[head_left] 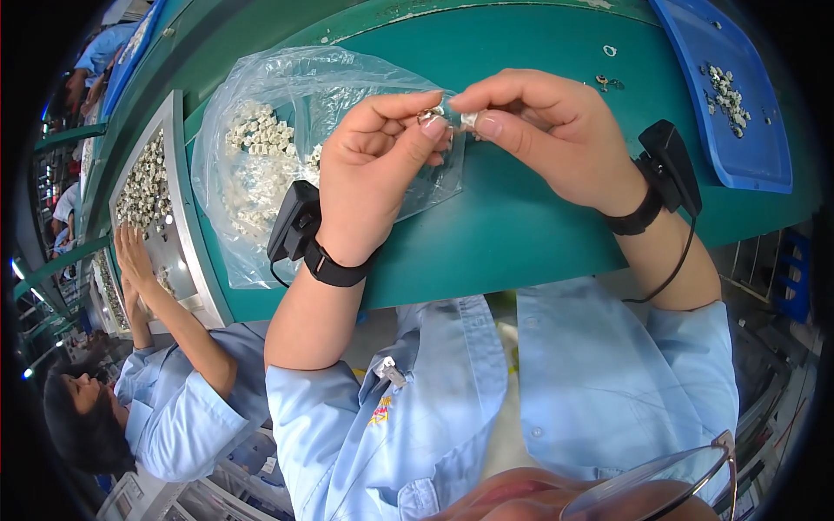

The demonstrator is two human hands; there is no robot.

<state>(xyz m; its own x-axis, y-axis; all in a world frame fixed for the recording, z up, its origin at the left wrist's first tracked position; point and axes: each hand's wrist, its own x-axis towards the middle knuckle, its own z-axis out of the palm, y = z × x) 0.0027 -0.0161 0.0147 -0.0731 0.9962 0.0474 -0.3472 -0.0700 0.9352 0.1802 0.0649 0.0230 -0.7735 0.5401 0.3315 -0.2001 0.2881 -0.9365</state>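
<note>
Over the green table, my left hand (373, 161) pinches a small dark metal ring-like part (428, 115) between thumb and forefinger. Close beside it, my right hand (552, 130) is closed on a small white plastic piece (469, 119) at its fingertips. The two small parts are almost together; whether they touch I cannot tell. Under and left of my left hand spreads a clear plastic bag (347, 74) holding many small white pieces (261, 135). Black straps with box-shaped devices sit on both my wrists.
At the right stands a blue tray (760, 165) with small white and dark parts. A white ring (610, 50) and several dark bits (608, 83) lie on the green table (521, 234). To the left, a co-worker's hands (135, 265) reach over a metal-rimmed tray (193, 234) of small parts.
</note>
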